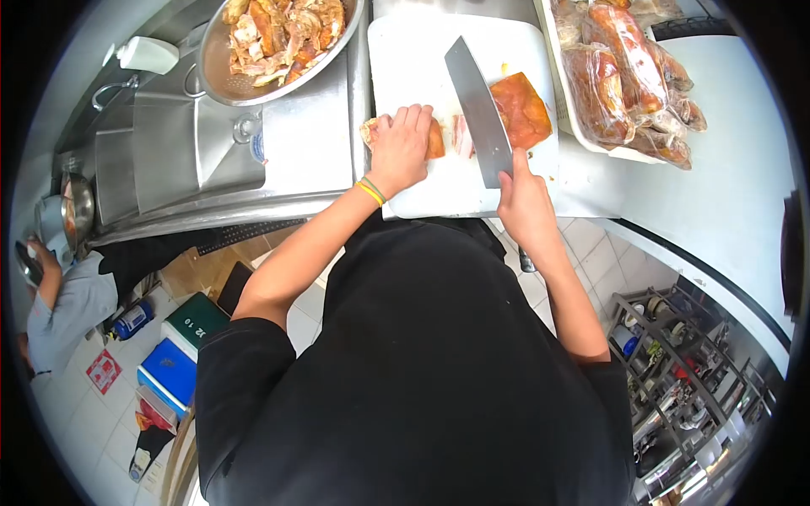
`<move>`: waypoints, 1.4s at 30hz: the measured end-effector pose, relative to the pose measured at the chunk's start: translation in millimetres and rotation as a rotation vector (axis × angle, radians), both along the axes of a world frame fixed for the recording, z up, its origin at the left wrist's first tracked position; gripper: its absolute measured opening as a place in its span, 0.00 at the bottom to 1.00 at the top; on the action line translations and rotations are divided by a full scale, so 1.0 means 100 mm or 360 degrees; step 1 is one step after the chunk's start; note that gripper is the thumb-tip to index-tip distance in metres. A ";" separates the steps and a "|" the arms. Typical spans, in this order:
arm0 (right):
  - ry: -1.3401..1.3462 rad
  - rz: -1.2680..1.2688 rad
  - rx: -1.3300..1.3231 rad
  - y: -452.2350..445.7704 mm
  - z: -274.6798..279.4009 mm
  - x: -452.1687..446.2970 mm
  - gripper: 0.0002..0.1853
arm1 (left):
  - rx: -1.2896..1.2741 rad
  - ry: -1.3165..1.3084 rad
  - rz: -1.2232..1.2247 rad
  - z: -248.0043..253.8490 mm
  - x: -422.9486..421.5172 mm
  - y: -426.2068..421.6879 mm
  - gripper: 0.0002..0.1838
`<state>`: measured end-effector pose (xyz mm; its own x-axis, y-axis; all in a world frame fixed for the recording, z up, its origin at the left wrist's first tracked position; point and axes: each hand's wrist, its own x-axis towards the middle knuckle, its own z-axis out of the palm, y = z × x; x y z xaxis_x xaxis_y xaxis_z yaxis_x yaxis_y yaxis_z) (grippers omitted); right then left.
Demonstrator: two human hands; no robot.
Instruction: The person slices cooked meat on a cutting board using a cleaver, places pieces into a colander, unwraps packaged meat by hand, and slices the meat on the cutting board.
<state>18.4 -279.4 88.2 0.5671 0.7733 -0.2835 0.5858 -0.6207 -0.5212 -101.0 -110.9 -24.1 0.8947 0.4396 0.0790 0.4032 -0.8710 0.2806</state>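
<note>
My right hand [526, 207] is closed round the handle of a large cleaver [477, 105]. Its broad blade slants up and left over the white cutting board [405, 51]. Just right of the blade lies a block of browned meat [523, 110], partly behind it. A pale, fatty slice of meat [461, 139] sits left of the blade. My left hand [402, 150], with yellow and green bands at the wrist, presses and grips a piece of meat [436, 140] at the board's left edge. Most of that piece is hidden under the palm and fingers.
A steel colander [221, 80] of cut meat stands at upper left, near a sink [224, 160]. At right, a white tray [567, 105] holds several plastic-wrapped meat pieces [616, 76]. Another person [72, 304] handles a pan at far left. A rack [692, 363] stands lower right.
</note>
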 end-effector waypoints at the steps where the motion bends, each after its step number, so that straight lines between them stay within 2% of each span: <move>1: 0.0005 0.0006 -0.0006 0.02 0.03 -0.02 0.12 | -0.0047 -0.0068 -0.0019 -0.06 -0.01 -0.07 0.42; 2: 0.0015 0.0014 -0.0013 0.03 0.04 -0.05 0.12 | -0.0065 -0.0064 -0.0015 -0.01 -0.02 -0.15 0.42; 4: -0.0017 0.0041 -0.0076 0.02 0.07 -0.12 0.11 | -0.0596 -0.0137 0.0070 0.11 0.01 -0.27 0.41; 5: -0.0048 0.0067 -0.0122 0.00 0.08 -0.15 0.10 | -0.0396 -0.0260 0.0105 0.09 -0.01 -0.29 0.39; 6: -0.0047 0.0061 -0.0139 -0.01 0.09 -0.17 0.10 | -0.0414 -0.0258 0.0101 0.08 -0.01 -0.30 0.39; 8: -0.0072 0.0074 -0.0245 -0.02 0.10 -0.21 0.09 | -0.0233 0.0112 0.0134 0.09 -0.02 -0.31 0.38; 11: -0.0051 0.0107 -0.0329 -0.03 0.17 -0.25 0.09 | -0.0156 0.0227 0.0144 0.09 0.05 -0.34 0.37; 18: -0.0094 0.0198 -0.0364 -0.09 0.21 -0.28 0.08 | -0.0134 0.0290 0.0168 0.05 0.07 -0.36 0.37; 23: 0.0128 0.0183 -0.0554 -0.23 0.54 -0.32 0.10 | -0.0176 0.0242 0.0189 0.05 0.07 -0.35 0.38; 29: -0.0094 0.0302 -0.0282 0.18 -0.28 -0.11 0.15 | -0.0227 0.0264 0.0206 0.05 0.11 -0.33 0.35; 32: -0.0071 0.0240 -0.0292 0.22 -0.40 -0.14 0.18 | -0.0168 0.0295 0.0204 0.05 0.11 -0.34 0.31; 36: 0.0137 0.0164 -0.0141 -0.20 -0.34 -0.13 0.17 | -0.0213 0.0257 0.0162 0.04 0.08 -0.33 0.31; 42: -0.0036 0.0198 -0.0152 0.20 -0.72 0.01 0.15 | -0.0099 0.0175 0.0300 -0.02 0.14 -0.27 0.32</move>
